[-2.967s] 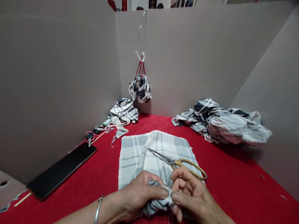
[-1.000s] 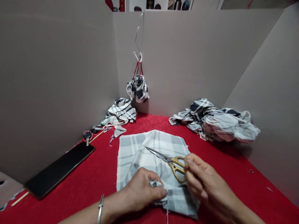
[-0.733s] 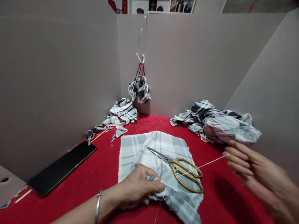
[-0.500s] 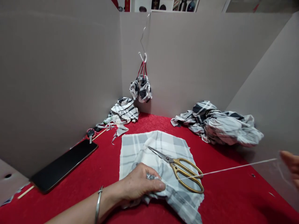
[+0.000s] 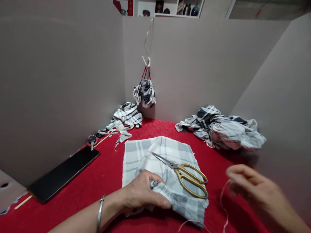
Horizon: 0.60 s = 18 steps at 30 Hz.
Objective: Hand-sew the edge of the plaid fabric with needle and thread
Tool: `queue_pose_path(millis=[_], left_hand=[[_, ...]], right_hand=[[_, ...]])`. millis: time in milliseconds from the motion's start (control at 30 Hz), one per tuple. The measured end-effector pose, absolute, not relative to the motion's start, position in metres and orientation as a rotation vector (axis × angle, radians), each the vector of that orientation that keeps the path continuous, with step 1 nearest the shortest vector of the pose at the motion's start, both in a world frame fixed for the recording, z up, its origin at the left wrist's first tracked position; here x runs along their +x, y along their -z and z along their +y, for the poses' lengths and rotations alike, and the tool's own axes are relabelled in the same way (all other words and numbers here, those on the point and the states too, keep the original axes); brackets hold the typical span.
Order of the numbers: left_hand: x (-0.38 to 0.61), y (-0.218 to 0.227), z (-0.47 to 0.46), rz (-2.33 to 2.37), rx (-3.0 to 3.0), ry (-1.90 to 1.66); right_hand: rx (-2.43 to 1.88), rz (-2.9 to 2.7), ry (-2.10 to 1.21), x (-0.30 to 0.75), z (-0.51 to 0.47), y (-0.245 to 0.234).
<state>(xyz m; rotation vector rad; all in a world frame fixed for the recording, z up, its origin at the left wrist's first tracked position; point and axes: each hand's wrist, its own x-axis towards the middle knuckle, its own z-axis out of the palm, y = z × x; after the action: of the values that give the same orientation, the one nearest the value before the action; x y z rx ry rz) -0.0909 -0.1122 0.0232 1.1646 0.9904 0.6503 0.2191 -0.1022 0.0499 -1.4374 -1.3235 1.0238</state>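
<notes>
The red bench [image 5: 102, 181] is spread beneath both hands. A grey plaid cloth [image 5: 136, 155] is pinned and bunched under the closed left hand [image 5: 143, 194]. Gold-handled scissors [image 5: 177, 167] are laid on it, between the hands. A white thread [image 5: 221, 197] is pinched in the blurred right hand [image 5: 252, 191].

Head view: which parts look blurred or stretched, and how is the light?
In the head view, the right hand is smeared by motion and its thread is faint; the left hand, cloth and scissors are sharp. The wide lens stretches the grey walls toward the frame edges. Light is soft, with a mild shadow under the cloth's near edge; no glare.
</notes>
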Motion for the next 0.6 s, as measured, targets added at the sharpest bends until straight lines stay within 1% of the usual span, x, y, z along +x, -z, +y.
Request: queue_pose_path(millis=[67, 133, 267, 367, 500, 600], left_hand=[[-0.09, -0.026, -0.115, 0.994, 1.176, -0.66], [-0.088, -0.029, -0.117, 0.976, 1.226, -0.675], [-0.085, -0.025, -0.115, 0.987, 1.241, -0.7], [-0.084, -0.017, -0.111, 1.021, 1.151, -0.725], [-0.082, -0.016, -0.109, 0.986, 1.286, -0.976], [-0.079, -0.019, -0.111, 0.94, 1.36, -0.989]], right_hand=[[-1.378, -1.355, -1.39, 0.185, -0.108, -0.039], [-1.293, -1.426, -1.626, 0.164, -0.112, -0.029], [-1.222, -1.51, -1.824, 0.158, -0.118, -0.02], [-1.271, -1.578, -1.833, 0.161, -0.123, -0.021], [-1.41, -1.676, -1.677, 0.153, -0.13, -0.02], [-1.353, -1.557, -1.576, 0.146, -0.133, -0.013]])
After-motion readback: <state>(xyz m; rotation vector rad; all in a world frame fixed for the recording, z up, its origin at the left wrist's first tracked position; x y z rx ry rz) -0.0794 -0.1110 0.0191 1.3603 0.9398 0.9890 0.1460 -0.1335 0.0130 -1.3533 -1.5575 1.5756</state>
